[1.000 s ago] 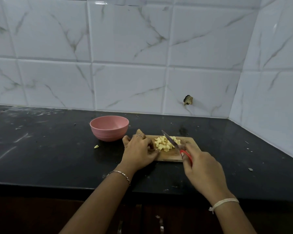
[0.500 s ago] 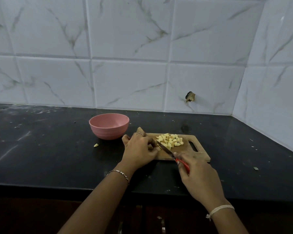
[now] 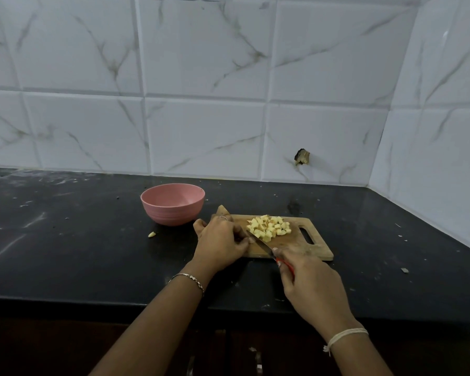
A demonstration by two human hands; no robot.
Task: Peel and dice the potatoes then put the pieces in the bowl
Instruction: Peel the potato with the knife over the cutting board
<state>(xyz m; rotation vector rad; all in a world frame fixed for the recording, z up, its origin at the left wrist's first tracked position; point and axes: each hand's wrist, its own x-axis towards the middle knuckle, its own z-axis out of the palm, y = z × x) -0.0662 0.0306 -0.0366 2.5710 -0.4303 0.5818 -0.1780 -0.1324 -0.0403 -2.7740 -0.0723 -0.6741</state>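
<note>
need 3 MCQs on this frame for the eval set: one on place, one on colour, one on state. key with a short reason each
1. Where does the pink bowl stand?
A) on the cutting board
B) on the counter, left of the board
C) against the right wall

2. What colour is the handle of the knife?
A) black
B) red
C) blue

3. What state is the bowl in?
A) upright, no pieces seen inside
B) heaped with dice
C) tipped on its side

Key:
1 B: the bowl sits on the dark counter, off the board's left end.
2 B: red shows in the grip of the right hand that holds it.
3 A: its inside shows plain pink, and the diced potato lies piled on the board.
</note>
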